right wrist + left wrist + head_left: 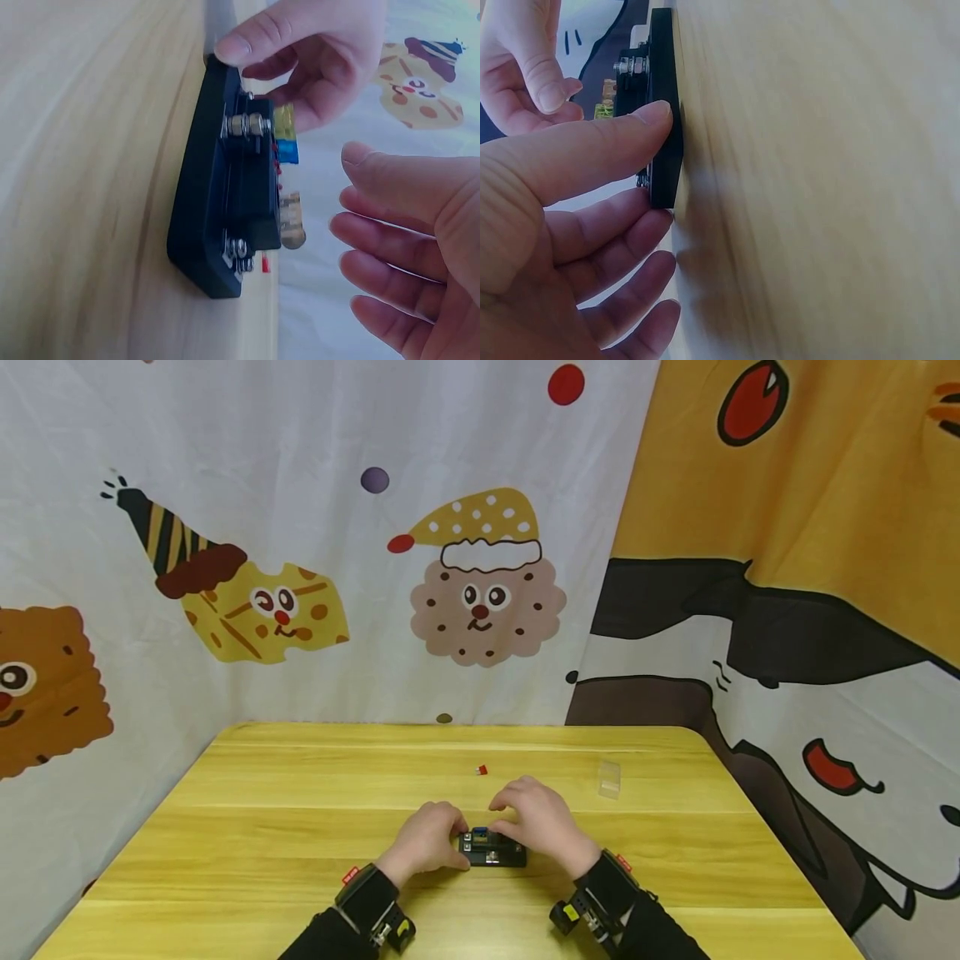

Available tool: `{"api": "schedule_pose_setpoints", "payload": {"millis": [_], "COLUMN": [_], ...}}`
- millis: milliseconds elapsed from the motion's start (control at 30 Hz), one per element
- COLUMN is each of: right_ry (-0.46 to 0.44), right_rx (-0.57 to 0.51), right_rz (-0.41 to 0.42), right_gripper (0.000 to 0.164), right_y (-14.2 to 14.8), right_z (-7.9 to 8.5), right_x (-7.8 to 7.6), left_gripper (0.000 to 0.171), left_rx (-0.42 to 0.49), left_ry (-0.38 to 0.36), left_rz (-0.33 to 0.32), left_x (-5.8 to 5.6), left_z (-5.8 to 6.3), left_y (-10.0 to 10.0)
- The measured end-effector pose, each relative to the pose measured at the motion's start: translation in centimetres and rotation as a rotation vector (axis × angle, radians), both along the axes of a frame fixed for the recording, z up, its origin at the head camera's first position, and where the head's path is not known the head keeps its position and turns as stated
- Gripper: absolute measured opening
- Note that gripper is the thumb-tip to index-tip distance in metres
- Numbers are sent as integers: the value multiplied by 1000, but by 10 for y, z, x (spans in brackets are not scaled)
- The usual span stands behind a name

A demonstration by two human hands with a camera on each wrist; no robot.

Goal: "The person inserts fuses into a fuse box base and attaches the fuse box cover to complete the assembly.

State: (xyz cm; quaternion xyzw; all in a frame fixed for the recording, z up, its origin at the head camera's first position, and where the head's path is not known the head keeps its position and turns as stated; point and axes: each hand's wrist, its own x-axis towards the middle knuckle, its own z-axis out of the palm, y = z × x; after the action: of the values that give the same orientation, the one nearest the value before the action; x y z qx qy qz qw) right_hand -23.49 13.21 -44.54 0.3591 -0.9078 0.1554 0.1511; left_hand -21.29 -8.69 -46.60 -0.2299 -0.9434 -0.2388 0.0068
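A black fuse block point(497, 858) with metal stud terminals lies on the table, long side facing me. My left hand point(429, 838) holds its left end, thumb on the front edge and fingers at the end and behind. Above the block, toward its right end, my right hand point(536, 817) hovers with loosely bent fingers. In the right wrist view those fingers point(390, 247) stand apart from the block with nothing between them. A yellow blade fuse point(283, 118), a blue one point(288, 151) and a clear one point(292, 217) stick up from the block's top.
A small red and white piece point(482, 770) lies beyond the block on the wooden table point(300, 843). Farther right is a clear plastic box or cover point(610, 779). Cartoon-printed cloth point(300, 485) hangs behind the table and along its sides.
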Motion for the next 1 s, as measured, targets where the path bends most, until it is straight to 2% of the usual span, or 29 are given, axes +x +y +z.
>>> {"api": "schedule_pose_setpoints", "payload": {"millis": [400,1000], "right_ry": [-60,-130], "right_rx": [-39,-63], "right_rz": [-61,-156], "right_gripper": [23,22], "right_y": [11,27], "right_z": [-7,-12], "right_x": [-13,-25], "left_gripper": [42,42], "left_rx": [10,26], "left_ry": [-30,-36], "left_rz": [12,16], "left_x": [0,2], "left_z": [0,-3], "left_y": [1,-1]}}
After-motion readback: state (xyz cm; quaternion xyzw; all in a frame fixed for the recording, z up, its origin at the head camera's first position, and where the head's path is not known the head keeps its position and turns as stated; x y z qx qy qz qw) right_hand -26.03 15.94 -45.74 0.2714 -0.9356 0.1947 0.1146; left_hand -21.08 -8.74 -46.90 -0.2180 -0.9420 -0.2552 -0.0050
